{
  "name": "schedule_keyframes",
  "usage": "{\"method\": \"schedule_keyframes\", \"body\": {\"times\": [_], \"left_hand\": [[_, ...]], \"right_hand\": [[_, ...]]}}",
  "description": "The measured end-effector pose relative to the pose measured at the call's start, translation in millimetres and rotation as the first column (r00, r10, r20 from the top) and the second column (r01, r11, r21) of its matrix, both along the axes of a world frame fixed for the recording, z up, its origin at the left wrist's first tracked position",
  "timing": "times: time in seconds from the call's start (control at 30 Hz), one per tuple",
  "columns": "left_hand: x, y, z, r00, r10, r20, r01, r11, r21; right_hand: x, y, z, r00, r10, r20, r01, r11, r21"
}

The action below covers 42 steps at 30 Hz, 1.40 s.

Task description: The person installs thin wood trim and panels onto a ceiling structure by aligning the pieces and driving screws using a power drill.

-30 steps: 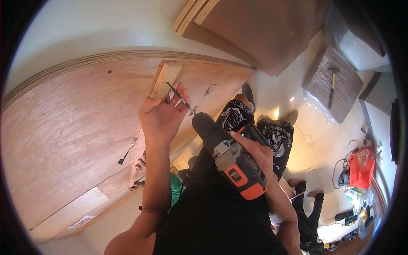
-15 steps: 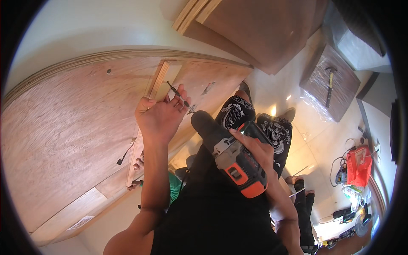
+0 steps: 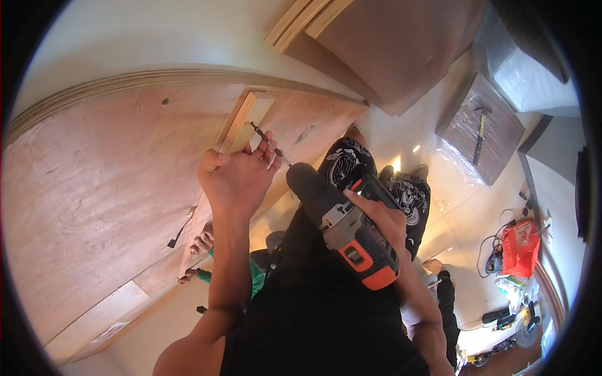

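Observation:
My right hand (image 3: pixel 382 219) grips an orange, grey and black cordless drill (image 3: pixel 360 247), pointing up and left. From its chuck runs a long thin bit (image 3: pixel 282 156) with a dark, thicker section. The fingers of my left hand (image 3: pixel 238 178) curl around that dark section; its thumb lies apart, beside a narrow wooden strip (image 3: pixel 237 119). The bit's far tip is close to the strip's side; whether they touch, I cannot tell. The strip is set across a large plywood panel (image 3: pixel 106 188).
Another person's hand (image 3: pixel 204 240) and green sleeve (image 3: pixel 258 279) are at the panel's lower edge. Brown boards (image 3: pixel 389 50) lean at the top. A hammer (image 3: pixel 481 135) lies on a plastic-wrapped board (image 3: pixel 451 128). At right are a red bag (image 3: pixel 520 247), cables and power tools.
The drill has shifted slightly right, while my left hand keeps its fingers at the bit. The whole view has turned a little.

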<state>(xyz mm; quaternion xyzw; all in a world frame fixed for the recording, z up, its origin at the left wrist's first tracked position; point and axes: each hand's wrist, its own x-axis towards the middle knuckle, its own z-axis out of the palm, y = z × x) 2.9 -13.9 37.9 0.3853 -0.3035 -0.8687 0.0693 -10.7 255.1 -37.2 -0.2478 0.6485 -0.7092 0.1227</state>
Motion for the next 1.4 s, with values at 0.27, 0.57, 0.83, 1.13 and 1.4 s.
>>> {"method": "schedule_keyframes", "body": {"times": [0.27,0.57,0.83,1.13,1.4], "left_hand": [[7,8,4,0.998,0.049,-0.044,-0.048,0.998,0.037],[6,6,-10,0.989,0.012,-0.148,-0.001,0.997,0.078],[1,11,2,0.995,0.034,-0.097,-0.019,0.988,0.153],[-2,18,-6,0.998,0.018,-0.067,-0.014,0.998,0.069],[6,13,-20,0.999,-0.001,-0.052,-0.002,0.998,-0.067]], "right_hand": [[3,-4,5,1.000,0.015,-0.009,-0.014,0.998,0.054],[5,-8,-9,0.995,-0.024,-0.097,0.035,0.993,0.110],[10,-13,-9,0.986,-0.075,-0.151,0.075,0.997,-0.004],[16,-14,-9,0.984,-0.121,-0.127,0.117,0.992,-0.040],[13,-13,-6,0.992,-0.082,-0.097,0.077,0.995,-0.062]]}}
